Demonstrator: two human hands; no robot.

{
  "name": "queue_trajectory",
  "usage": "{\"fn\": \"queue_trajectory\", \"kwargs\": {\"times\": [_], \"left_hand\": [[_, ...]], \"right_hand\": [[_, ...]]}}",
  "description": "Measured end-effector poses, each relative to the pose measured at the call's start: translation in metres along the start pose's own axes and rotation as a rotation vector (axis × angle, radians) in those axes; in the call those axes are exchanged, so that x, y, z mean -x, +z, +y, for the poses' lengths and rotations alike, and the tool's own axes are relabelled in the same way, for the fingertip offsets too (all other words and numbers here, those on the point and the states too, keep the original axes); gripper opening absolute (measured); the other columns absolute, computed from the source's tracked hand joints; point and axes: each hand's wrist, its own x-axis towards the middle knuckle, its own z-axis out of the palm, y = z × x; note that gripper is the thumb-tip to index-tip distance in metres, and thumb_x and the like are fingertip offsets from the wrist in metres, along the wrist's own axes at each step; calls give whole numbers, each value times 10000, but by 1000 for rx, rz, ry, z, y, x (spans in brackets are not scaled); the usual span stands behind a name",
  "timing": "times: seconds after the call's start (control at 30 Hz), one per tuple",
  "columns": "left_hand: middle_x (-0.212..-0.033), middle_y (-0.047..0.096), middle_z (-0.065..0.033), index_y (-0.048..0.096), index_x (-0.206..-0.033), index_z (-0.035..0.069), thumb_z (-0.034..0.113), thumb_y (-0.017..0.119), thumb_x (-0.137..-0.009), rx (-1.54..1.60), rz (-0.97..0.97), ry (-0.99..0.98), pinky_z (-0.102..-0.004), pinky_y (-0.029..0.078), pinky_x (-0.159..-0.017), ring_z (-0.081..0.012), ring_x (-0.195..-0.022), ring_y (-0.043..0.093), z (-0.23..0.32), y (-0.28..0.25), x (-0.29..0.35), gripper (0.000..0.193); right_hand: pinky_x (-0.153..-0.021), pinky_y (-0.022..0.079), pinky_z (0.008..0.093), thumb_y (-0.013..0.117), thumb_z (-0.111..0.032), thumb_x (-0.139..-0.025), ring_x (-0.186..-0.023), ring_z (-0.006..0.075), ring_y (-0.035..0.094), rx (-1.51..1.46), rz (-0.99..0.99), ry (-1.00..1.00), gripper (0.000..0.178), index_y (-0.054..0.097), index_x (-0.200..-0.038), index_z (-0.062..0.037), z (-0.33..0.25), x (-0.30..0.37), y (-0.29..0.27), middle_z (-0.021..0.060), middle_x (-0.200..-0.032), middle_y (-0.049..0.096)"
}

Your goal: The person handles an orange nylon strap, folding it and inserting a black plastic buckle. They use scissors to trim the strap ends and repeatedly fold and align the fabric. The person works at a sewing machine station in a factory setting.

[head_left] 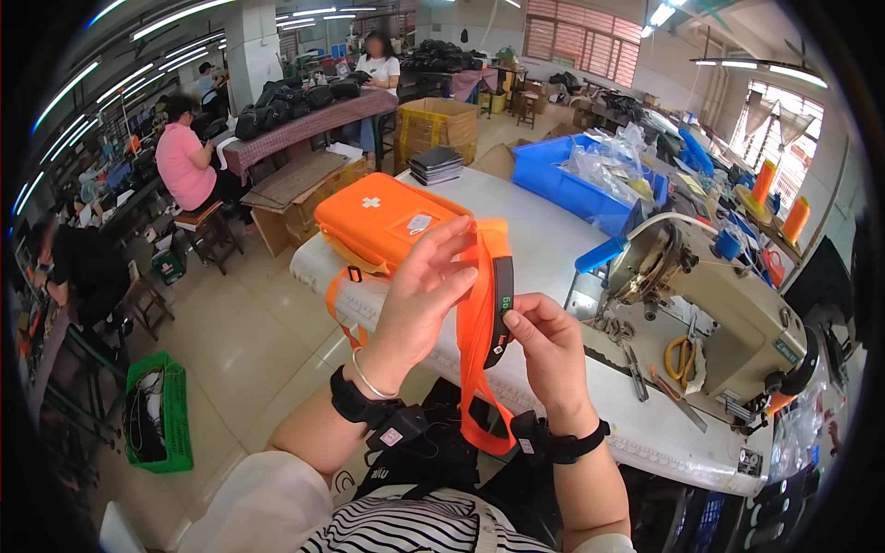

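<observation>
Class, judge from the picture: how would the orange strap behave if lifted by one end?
Probably floppy: the orange strap hangs in a loop below the left hand and right hand. Likely light, being thin webbing. Its black pad looks stiffer.

One orange bag, two hands

Bright ceiling tube lights, window glare, fisheye-bent dark rim
</observation>
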Motion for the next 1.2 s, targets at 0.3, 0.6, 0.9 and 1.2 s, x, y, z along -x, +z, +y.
{"fn": "queue_trajectory", "kwargs": {"times": [0.3,0.6,0.9,1.2], "left_hand": [[-1303,469,-125,330,-1394,35,-22,511,-869,-25,-22,52,-325,392,-988,-183,-1140,482,-7,-8,3,558],[-1207,549,-116,426,-1336,42,-49,471,-841,-10,27,46,-302,429,-911,-173,-1055,531,-8,-18,4,506],[-973,591,-89,497,-1291,110,-73,448,-816,451,-203,0,-249,411,-613,-121,-689,502,-6,-37,3,512],[-992,599,-86,537,-1197,48,-72,433,-802,243,-298,0,-273,441,-681,-146,-769,544,3,-76,9,425]], "right_hand": [[-651,479,256,659,-3,-813,-681,150,581,526,17,-184,103,586,-877,32,12,9,9,83,-771,607],[-642,515,309,684,-26,-781,-717,227,626,667,-109,-344,159,619,-921,12,0,18,23,107,-817,624],[-780,477,341,781,-152,-723,-1000,207,564,650,42,-207,547,499,-1180,-46,18,17,5,107,-1148,557],[-578,436,191,625,-142,-888,-643,40,509,3,-14,225,140,570,-959,-34,23,12,-19,-14,-798,584]]}}
